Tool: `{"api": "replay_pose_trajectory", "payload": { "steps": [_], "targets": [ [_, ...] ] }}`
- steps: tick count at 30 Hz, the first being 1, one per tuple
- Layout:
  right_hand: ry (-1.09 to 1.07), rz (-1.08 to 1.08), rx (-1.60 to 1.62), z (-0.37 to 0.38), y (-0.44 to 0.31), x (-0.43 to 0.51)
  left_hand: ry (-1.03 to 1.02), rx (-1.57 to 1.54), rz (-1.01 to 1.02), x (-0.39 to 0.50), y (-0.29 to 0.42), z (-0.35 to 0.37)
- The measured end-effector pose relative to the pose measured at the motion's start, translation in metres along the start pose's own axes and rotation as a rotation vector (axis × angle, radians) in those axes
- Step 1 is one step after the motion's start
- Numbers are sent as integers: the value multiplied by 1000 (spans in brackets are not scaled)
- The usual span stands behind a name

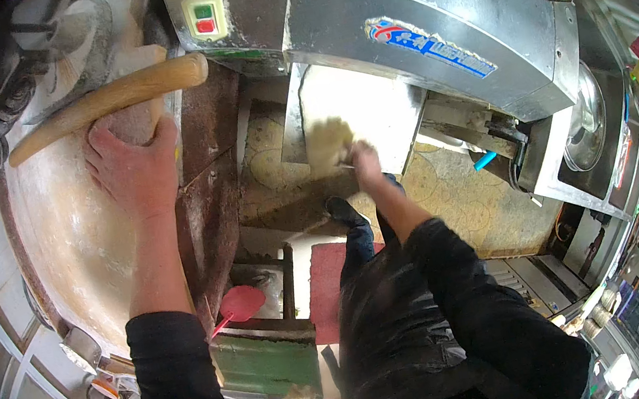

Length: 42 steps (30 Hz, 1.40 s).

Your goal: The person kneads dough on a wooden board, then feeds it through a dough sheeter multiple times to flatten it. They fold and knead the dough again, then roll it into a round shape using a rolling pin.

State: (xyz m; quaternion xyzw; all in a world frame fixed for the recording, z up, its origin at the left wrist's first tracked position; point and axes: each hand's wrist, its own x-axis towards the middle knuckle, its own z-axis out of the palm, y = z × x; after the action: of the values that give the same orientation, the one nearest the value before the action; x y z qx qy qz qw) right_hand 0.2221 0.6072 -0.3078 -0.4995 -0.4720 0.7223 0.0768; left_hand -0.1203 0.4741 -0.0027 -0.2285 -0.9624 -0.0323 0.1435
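Note:
My left hand rests at the left on a flour-dusted work surface. Its thumb and fingers curve around something pale at the near side of a thick, curved wooden stick; whether they grip it is unclear. At the centre, my right hand is closed on the handle of what looks like a pale-bristled brush, blurred by motion. The brush lies over a brightly lit white sheet or tray beneath the steel housing of a machine.
A green and red push-button switch is on the machine. Brown sheeting hangs beside the work surface. Below are a pink fly swatter and a green corrugated panel. A steel lid stands at the right.

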Motion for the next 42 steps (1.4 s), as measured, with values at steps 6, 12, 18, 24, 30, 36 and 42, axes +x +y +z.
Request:
{"api": "replay_pose_trajectory", "payload": {
  "steps": [6,12,18,24,30,36,42],
  "targets": [
    [305,-96,-307,-73,-100,18,10,-57,47,2,-3,1],
    [75,-445,-1715,-151,-104,100,2,-8,69,2,-6,1],
    [77,-260,-1661,-72,-12,-20,-8,-27,45,2,-5,-1],
    [-284,-330,-1233,-51,26,-73,-11,8,59,4,-4,-1],
    [-193,-71,-2173,-46,-7,-73,-5,18,-2,3,0,-2],
    [-1,240,-808,2,-33,-68,-25,-21,28,3,4,-7],
    [407,453,697,14,-47,67,40,-116,8,1,5,-7]
  ]
}}
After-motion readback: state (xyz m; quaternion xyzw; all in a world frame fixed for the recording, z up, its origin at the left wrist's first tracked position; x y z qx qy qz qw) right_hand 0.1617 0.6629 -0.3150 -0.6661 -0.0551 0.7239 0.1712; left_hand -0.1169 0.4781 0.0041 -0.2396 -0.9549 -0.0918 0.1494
